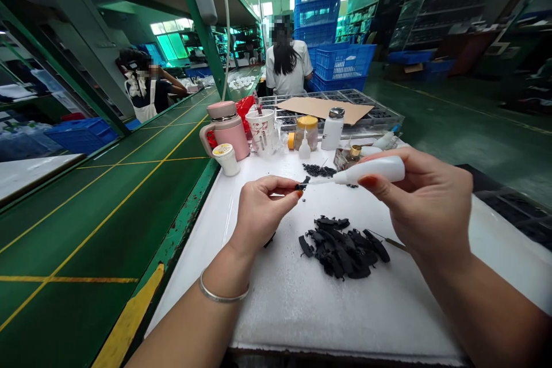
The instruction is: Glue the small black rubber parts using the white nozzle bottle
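Observation:
My left hand (268, 207) pinches a small black part (303, 183) between thumb and fingertips, above the white work surface (293, 305). In my right hand (425, 195) is a white squeeze bottle (375, 170), held sideways between thumb and fingers. Its thin nozzle points left and reaches close to the black part; whether the two touch I cannot tell. Below and between my hands lies a pile of curved black pieces (345, 250). Behind the nozzle sits a smaller heap of tiny black parts (319, 170).
At the back stand a pink thermos (228, 132), a paper cup (262, 132), a yellow-lidded jar (307, 126) and a white bottle (333, 129). A green conveyor belt (107, 207) runs along the left. Two people sit farther off, near stacked blue crates (340, 63). A thin tool (394, 243) lies beside the pile.

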### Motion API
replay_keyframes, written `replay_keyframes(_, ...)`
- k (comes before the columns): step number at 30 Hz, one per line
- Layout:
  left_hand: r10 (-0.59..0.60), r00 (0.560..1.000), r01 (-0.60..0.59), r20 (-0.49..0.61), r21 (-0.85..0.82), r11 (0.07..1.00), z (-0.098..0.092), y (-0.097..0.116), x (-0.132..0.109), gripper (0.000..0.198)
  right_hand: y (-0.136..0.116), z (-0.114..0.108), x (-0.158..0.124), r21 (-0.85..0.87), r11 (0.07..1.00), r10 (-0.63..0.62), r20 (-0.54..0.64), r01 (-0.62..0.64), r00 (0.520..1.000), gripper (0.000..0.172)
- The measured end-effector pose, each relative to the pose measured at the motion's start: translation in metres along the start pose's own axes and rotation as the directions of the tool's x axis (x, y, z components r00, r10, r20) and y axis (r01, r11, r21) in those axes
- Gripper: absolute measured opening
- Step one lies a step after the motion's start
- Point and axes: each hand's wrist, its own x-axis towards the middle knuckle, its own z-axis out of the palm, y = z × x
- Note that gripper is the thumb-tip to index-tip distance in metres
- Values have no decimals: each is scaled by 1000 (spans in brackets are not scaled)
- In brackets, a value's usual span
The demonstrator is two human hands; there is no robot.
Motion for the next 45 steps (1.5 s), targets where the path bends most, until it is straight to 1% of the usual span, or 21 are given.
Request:
replay_keyframes(3, 0, 1000, 0, -9, 10, 1000, 0, 1, 0, 17, 2, 2, -2, -32, 998, -53, -23, 52, 998, 14)
replay_keyframes(5, -1, 1000, 1, -6, 11, 1000, 1, 2, -1, 17, 3, 3, -3, -34, 997, -67, -29, 65, 997, 14)
replay_keyframes(8, -1, 1000, 1, 2, 16, 1000, 1, 3, -2, 17, 4, 5, -5, -31, 998, -64, -21, 63, 998, 15)
replay_keyframes(12, 2, 1000, -2, 2, 32, 999, 2, 4, -2, 16, 4, 5, -5, -68, 996, -60, -6, 59, 998, 16)
replay_keyframes(21, 27, 1000, -28, 9, 29, 999, 2, 4, -2, 16, 1, 3, -6, -70, 998, -6, 47, 9, 999, 15)
replay_keyframes(26, 26, 1000, -27, 11, 29, 999, 2, 4, -3, 16, 1, 3, -6, -91, 996, -13, 43, 17, 999, 15)
replay_keyframes(31, 30, 999, -31, 16, 22, 999, 2, 3, -3, 15, 1, 2, -6, -71, 997, -8, 50, 12, 999, 14)
replay_keyframes(35, 30, 999, -31, 16, 22, 999, 1, 3, -3, 14, -1, 3, -6, -66, 998, -21, 30, 23, 999, 12)
replay_keyframes(37, 28, 1000, -28, 12, 17, 999, 1, 3, -3, 15, 0, 4, -5, -30, 999, -20, 7, 21, 1000, 12)
replay_keyframes(39, 21, 1000, -21, 8, 9, 1000, 1, 2, -3, 16, 3, 4, -3, 77, 997, 31, -28, -29, 999, 14)
replay_keyframes(41, 13, 1000, -13, 7, -4, 1000, 1, 1, -3, 16, 7, 4, 1, 244, 962, 139, -53, -123, 989, 16)
replay_keyframes(43, 6, 1000, -5, 15, -26, 1000, 1, 1, -3, 17, 11, 5, 6, 424, 870, 285, -18, -251, 958, 18)
replay_keyframes(45, 4, 999, -3, 33, -48, 999, 1, 2, -3, 18, 16, 8, 8, 536, 746, 414, 89, -394, 906, 28)
